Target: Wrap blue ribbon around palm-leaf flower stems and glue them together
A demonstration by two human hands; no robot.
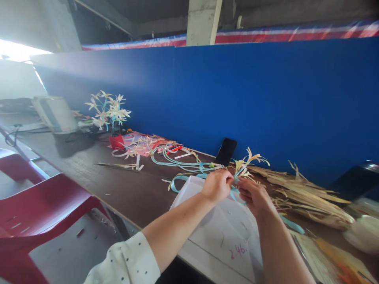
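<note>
My left hand (218, 185) is closed at the base of a pale straw-coloured flower (245, 165), pinching its stem. Close beside it on the right, my right hand (254, 194) is closed on the same stem, just under the petals. Light blue ribbon (233, 195) shows between and below the hands. Both hands are above a white tray (219, 221) with "2.46." written on it. A loop of blue ribbon (177, 183) lies at the tray's back left corner.
A black phone (226, 152) leans on the blue partition (266, 98). Dried husks (308, 193) lie right. Coiled cords (171, 162), a finished flower bunch (111, 108) in a red pot (116, 142) and a white kettle (56, 114) stand left. Red chairs (44, 209) flank the table.
</note>
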